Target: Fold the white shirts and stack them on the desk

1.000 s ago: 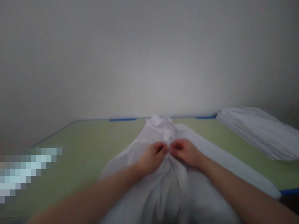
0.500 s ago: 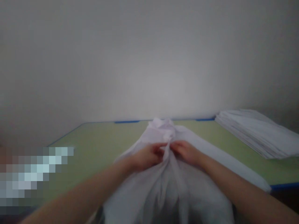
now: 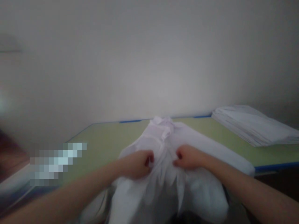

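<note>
A white shirt lies along the table with its bunched collar end away from me, and its near part hangs down towards me in loose folds. My left hand is on the left side of the front opening, fingers curled in a pinch on the cloth. Across from it, my right hand has its thumb and fingers bent together at the right side. Between the hands the cloth falls in wrinkles. Motion blur hides the exact grip of the fingertips.
A flat stack of folded white cloth rests at the right back of the green table, which has a blue edge. A plain grey wall rises behind it. At the left a pixelated patch covers something pale.
My hands were close together, pinching the cloth at the middle of the shirt. They have moved apart and slightly towards me, and the cloth between them has loosened. The view has shifted a little.
</note>
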Tool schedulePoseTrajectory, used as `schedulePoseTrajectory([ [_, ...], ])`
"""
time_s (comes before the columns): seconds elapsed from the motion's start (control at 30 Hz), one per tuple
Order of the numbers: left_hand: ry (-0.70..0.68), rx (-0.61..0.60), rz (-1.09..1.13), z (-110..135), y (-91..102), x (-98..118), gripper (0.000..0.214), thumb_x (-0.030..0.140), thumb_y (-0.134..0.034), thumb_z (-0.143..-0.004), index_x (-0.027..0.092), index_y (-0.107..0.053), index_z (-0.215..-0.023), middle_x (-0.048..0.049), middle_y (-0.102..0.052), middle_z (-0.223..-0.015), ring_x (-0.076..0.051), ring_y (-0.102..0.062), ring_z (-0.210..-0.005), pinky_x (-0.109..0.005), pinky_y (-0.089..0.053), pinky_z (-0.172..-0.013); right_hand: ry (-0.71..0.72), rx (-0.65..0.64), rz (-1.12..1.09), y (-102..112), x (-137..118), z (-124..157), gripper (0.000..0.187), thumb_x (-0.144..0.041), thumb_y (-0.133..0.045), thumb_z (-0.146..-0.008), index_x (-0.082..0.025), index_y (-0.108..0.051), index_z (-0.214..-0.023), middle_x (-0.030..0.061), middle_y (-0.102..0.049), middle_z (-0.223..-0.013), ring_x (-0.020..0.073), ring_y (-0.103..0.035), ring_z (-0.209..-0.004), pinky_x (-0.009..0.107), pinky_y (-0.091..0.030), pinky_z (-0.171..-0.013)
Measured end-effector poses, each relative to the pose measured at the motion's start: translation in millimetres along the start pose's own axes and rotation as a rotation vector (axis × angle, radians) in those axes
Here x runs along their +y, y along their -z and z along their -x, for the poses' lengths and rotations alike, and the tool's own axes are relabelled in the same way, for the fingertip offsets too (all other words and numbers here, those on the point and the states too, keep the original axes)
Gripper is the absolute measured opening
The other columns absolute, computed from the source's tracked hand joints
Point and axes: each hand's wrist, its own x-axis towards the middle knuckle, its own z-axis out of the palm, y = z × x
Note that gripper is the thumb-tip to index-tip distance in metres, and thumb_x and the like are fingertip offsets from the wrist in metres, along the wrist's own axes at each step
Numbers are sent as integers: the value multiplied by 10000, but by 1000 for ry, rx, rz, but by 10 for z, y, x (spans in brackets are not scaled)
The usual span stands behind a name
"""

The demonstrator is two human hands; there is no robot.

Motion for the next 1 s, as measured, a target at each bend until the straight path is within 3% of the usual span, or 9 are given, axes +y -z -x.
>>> schedulePoseTrajectory([
  [0.07,-6,2,15,101,-23,52,271,245,-514,-676,220,-621,-924,-23,-632,-780,-163,-574,-683,-247,-384,-563,19,6,-35,21,-9,37,279,-397,-615,-702,-157,-611,-559,-8,-503,-482,94,-430,-461,235,-271,-460],
  [0.2,37,-254,392,292,-121,194,416,163,-462,-669,194,-594,-1062,-52,-654,-870,-154,-619,-672,-236,-430,-553,56,7,-117,78,-35,124,268,-368,-580,-732,-150,-603,-579,-15,-509,-501,89,-441,-483,223,-280,-470],
  [0.27,30,-302,487,348,-179,251,431,158,-450,-683,181,-583,-1092,-64,-655,-907,-153,-627,-668,-234,-440,-544,64,-1,-149,88,-46,169,247,-366,-600,-715,-146,-609,-602,-16,-526,-520,88,-442,-494,217,-288,-478],
  [0.4,-20,26,218,311,-292,273,302,276,-504,-741,196,-635,-1001,-46,-659,-811,-152,-592,-643,-241,-407,-561,69,-34,-134,50,-56,245,144,-288,-619,-665,-151,-617,-619,-25,-527,-527,84,-436,-490,211,-276,-466],
  [0.47,-16,125,106,242,-352,263,264,335,-545,-732,196,-660,-924,-39,-651,-741,-157,-573,-633,-247,-384,-560,65,-6,-92,20,-63,270,120,-262,-599,-666,-156,-615,-613,-24,-520,-523,84,-429,-486,217,-267,-468],
  [0.63,-31,168,42,129,-463,316,272,417,-539,-759,191,-689,-784,-44,-632,-664,-162,-535,-589,-267,-348,-543,56,81,-101,7,-77,333,155,-296,-578,-699,-160,-582,-627,-12,-541,-570,89,-428,-519,224,-268,-491],
  [0.8,-145,208,98,125,-473,355,208,327,-531,-767,186,-675,-717,-47,-632,-706,-151,-529,-628,-259,-358,-578,99,-31,-270,53,-47,455,132,-286,-595,-689,-162,-552,-694,-24,-551,-629,87,-448,-558,205,-304,-515],
  [1.0,-62,196,351,121,-517,357,252,374,-468,-815,174,-604,-746,-7,-588,-635,-120,-496,-572,-233,-345,-527,33,161,-339,28,-101,571,136,-263,-554,-737,-162,-500,-663,-42,-492,-596,80,-413,-560,204,-289,-528],
])
